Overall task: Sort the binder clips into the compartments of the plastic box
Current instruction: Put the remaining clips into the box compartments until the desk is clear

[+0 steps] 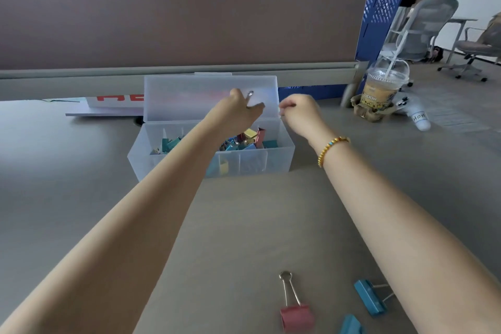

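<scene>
Non-task stuff around my desk [67, 171] — the landmark is the big brown partition [176, 13] along the back edge. Right of its end sits an iced coffee cup [383, 87] with a straw in a cardboard carrier [371, 112], a white bottle [418, 118] lying just beside it. Behind that, a blue perforated panel [381, 13] and grey office chairs [431, 27] — someone in black stands further back.

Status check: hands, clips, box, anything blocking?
Left hand over the open plastic box, silver clip handle at its fingers. Right hand curled at the box's right end. Three clips on desk: pink, two blue. Nothing blocking.
</scene>
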Motion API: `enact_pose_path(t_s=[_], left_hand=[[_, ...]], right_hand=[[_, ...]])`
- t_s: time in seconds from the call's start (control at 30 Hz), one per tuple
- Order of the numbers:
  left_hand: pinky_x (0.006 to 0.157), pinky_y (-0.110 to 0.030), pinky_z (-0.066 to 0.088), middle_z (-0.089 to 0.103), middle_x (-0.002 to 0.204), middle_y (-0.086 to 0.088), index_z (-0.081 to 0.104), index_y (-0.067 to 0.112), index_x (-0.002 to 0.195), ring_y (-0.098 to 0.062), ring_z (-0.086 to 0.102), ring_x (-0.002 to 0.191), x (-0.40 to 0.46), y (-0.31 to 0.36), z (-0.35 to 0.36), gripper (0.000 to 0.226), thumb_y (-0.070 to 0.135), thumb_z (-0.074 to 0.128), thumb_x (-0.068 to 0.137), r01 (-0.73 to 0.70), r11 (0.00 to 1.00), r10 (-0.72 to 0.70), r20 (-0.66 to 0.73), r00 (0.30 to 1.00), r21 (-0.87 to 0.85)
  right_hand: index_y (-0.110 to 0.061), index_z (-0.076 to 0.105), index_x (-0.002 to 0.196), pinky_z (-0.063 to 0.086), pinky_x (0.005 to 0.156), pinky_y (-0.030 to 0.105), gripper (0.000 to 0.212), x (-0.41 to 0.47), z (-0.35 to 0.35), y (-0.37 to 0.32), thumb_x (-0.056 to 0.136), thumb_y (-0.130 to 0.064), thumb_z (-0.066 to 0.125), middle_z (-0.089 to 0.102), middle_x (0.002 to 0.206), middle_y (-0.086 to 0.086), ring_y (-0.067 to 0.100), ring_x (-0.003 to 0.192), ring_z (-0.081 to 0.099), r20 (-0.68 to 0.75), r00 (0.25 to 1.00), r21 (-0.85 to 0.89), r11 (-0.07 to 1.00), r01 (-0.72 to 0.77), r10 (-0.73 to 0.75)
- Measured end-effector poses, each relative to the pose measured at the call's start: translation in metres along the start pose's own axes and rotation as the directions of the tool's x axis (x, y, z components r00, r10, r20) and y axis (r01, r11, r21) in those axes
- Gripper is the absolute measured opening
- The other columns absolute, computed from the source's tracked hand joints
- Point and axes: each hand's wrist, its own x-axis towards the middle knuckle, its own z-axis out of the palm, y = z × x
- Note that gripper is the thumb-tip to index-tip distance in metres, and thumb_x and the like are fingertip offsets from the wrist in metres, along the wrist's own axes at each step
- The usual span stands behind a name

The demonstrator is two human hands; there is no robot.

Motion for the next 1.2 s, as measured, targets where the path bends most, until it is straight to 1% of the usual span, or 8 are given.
enact_pose_path(t_s=[0.13, 0.4, 0.5, 0.7, 0.8, 0.9, 1.07, 1.2], left_hand=[[0.066, -0.027, 0.034, 0.059, 0.112, -0.015, 0.049, 0.003, 0.113, -0.033, 0.053, 0.090, 0.000, 0.030, 0.016, 0.040, 0.038, 0.042, 0.095, -0.090, 0.959, 0.106, -0.047, 0.993, 0.268], [0.070, -0.026, 0.037, 0.059, 0.113, -0.002, 0.059, 0.013, 0.113, -0.021, 0.049, 0.086, 0.016, 0.043, 0.045, 0.025, 0.018, 0.040, 0.097, -0.038, 0.823, 0.002, 0.065, 0.998, 0.567], [0.072, -0.027, 0.039, 0.057, 0.092, 0.000, 0.060, 0.013, 0.109, -0.023, 0.056, 0.097, 0.018, 0.043, 0.045, 0.028, 0.025, 0.036, 0.100, -0.093, 0.764, 0.026, 0.114, 0.993, 0.638], [0.075, -0.029, 0.036, 0.044, 0.060, -0.003, 0.043, 0.009, 0.058, -0.022, 0.048, 0.068, 0.023, 0.038, 0.043, 0.064, 0.057, 0.024, 0.096, -0.066, 0.838, -0.065, 0.220, 0.973, 0.542], [0.076, -0.028, 0.033, 0.053, 0.072, -0.011, 0.055, 0.004, 0.086, -0.024, 0.045, 0.071, 0.029, 0.037, 0.041, 0.055, 0.045, 0.020, 0.100, -0.037, 0.888, -0.087, 0.245, 0.966, 0.459], [0.061, -0.025, 0.029, 0.047, 0.078, -0.012, 0.041, 0.012, 0.118, -0.024, 0.036, 0.075, 0.030, 0.039, 0.040, 0.024, 0.024, 0.029, 0.102, -0.002, 0.905, -0.109, 0.236, 0.966, 0.426], [0.071, -0.028, 0.035, 0.044, 0.074, -0.008, 0.053, -0.001, 0.112, -0.025, 0.043, 0.082, 0.031, 0.037, 0.043, 0.023, 0.011, 0.040, 0.096, -0.022, 0.931, -0.047, 0.179, 0.983, 0.365], [0.053, -0.029, 0.040, 0.058, 0.085, -0.018, 0.051, 0.002, 0.075, -0.024, 0.045, 0.058, 0.038, 0.029, 0.033, 0.022, 0.017, 0.052, 0.091, -0.017, 0.950, 0.000, 0.055, 0.999, 0.311]], right_hand=[[-0.019, 0.060, 0.086, 0.049, 0.079, 0.036, 0.028, 0.002, -0.006, 0.019, 0.089, -0.004, 0.036, 0.060, 0.096, 0.004, 0.023, 0.091, 0.056, -0.082, 0.992, 0.281, 0.957, -0.067, 0.094], [-0.005, 0.061, 0.108, 0.050, 0.087, 0.033, 0.039, -0.008, -0.022, 0.021, 0.087, 0.004, 0.030, 0.059, 0.097, 0.004, 0.018, 0.093, 0.058, -0.163, 0.986, 0.353, 0.935, 0.017, 0.043], [-0.006, 0.061, 0.109, 0.050, 0.085, 0.031, 0.040, -0.012, -0.021, 0.023, 0.087, 0.005, 0.031, 0.059, 0.099, 0.002, 0.017, 0.096, 0.059, -0.147, 0.989, 0.337, 0.941, 0.022, 0.029], [-0.006, 0.059, 0.114, 0.049, 0.088, 0.033, 0.039, -0.015, -0.016, 0.027, 0.089, 0.003, 0.031, 0.058, 0.103, 0.003, 0.019, 0.102, 0.058, -0.100, 0.995, 0.329, 0.944, 0.022, 0.012], [-0.007, 0.058, 0.117, 0.049, 0.089, 0.032, 0.038, -0.018, -0.015, 0.028, 0.090, 0.002, 0.033, 0.061, 0.114, 0.008, 0.022, 0.107, 0.058, -0.093, 0.996, 0.326, 0.945, 0.023, 0.008], [-0.007, 0.057, 0.118, 0.048, 0.086, 0.029, 0.038, -0.018, -0.014, 0.031, 0.091, 0.002, 0.033, 0.061, 0.118, 0.009, 0.022, 0.109, 0.058, -0.082, 0.996, 0.339, 0.941, 0.009, 0.020], [-0.008, 0.057, 0.119, 0.051, 0.091, 0.033, 0.037, -0.020, -0.008, 0.032, 0.092, 0.001, 0.033, 0.061, 0.117, 0.010, 0.022, 0.108, 0.058, -0.074, 0.997, 0.331, 0.944, 0.000, 0.026], [-0.008, 0.058, 0.115, 0.050, 0.090, 0.035, 0.034, -0.019, -0.006, 0.033, 0.091, 0.000, 0.035, 0.060, 0.106, 0.004, 0.016, 0.099, 0.056, -0.059, 0.998, 0.344, 0.939, -0.009, 0.031]])
